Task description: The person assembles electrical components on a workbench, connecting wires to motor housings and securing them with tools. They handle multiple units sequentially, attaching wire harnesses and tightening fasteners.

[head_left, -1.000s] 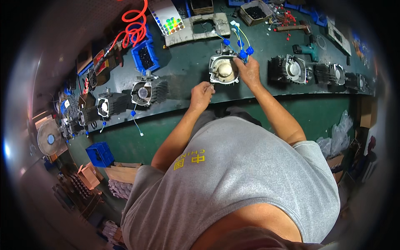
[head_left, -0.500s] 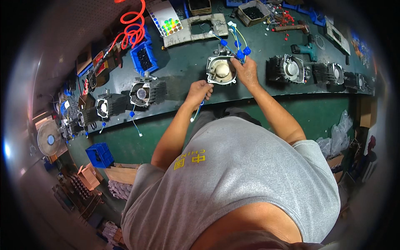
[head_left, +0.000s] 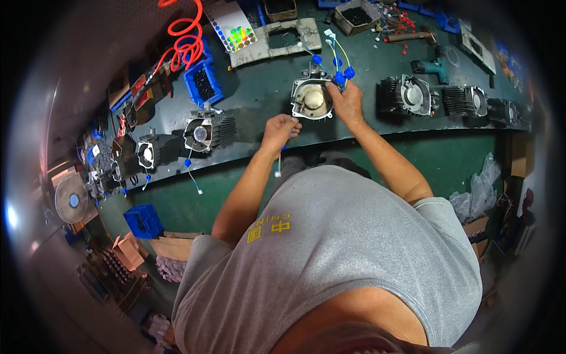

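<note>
A grey metal motor housing [head_left: 312, 99] with a round pale centre stands on the bench in front of me. My left hand [head_left: 280, 134] pinches a thin cable [head_left: 279, 165] at the housing's lower left corner; its white plug dangles below the bench edge. My right hand [head_left: 346, 104] is closed at the housing's right side, its thumb by the rim. From its fingers rise several yellow-green and white cables [head_left: 341, 59] with blue ferrite-like beads and white plugs. The palm side of this hand is hidden.
More finned housings stand along the bench: one on the left [head_left: 201, 134] with a cable hanging over the edge, another on the right [head_left: 415, 95]. Behind are a blue parts bin [head_left: 203, 85], a teal power drill [head_left: 432, 69], a hammer [head_left: 413, 36] and a coiled red air hose [head_left: 187, 44].
The cable under my left hand now hangs straighter, and its bead is mostly covered. My left hand has turned slightly at the housing corner; my right hand has hardly moved.
</note>
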Action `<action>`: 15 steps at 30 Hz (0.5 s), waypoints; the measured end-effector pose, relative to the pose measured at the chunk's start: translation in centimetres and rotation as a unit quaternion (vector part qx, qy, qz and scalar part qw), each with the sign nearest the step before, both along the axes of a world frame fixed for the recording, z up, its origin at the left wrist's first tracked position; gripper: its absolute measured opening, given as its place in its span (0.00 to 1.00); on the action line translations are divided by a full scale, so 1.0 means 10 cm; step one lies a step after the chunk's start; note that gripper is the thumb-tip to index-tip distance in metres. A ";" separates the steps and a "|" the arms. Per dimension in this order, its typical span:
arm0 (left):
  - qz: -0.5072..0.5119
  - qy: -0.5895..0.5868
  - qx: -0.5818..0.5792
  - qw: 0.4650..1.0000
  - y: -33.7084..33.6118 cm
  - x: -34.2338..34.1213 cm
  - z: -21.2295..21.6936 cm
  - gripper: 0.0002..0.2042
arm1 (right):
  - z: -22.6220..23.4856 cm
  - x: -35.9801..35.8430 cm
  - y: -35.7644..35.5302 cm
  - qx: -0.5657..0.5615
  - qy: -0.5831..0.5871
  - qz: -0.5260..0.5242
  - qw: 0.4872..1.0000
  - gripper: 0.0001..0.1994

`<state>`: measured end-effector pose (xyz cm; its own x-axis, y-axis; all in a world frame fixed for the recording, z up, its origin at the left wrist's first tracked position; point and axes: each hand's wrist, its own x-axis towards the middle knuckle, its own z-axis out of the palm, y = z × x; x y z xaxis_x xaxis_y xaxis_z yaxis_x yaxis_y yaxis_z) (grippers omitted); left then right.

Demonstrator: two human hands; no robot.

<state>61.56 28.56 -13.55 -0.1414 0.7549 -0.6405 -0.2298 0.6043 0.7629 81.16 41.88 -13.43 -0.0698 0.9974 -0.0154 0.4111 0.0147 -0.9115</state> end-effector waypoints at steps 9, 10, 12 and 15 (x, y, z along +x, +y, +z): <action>-0.023 -0.268 -0.066 0.961 0.03 -0.20 -0.20 0.10 | 0.02 -0.03 -0.01 0.026 0.022 -0.003 0.999 0.12; -0.016 -0.271 -0.063 0.960 0.03 -0.20 -0.20 0.10 | 0.02 -0.02 -0.01 0.019 0.016 0.001 1.000 0.12; -0.003 -0.274 -0.059 0.960 0.04 -0.18 -0.22 0.09 | 0.02 -0.01 0.00 0.004 0.005 0.009 1.000 0.12; 0.005 -0.234 -0.047 0.971 0.04 -0.14 -0.20 0.07 | 0.05 -0.01 0.00 0.014 0.015 0.008 1.000 0.12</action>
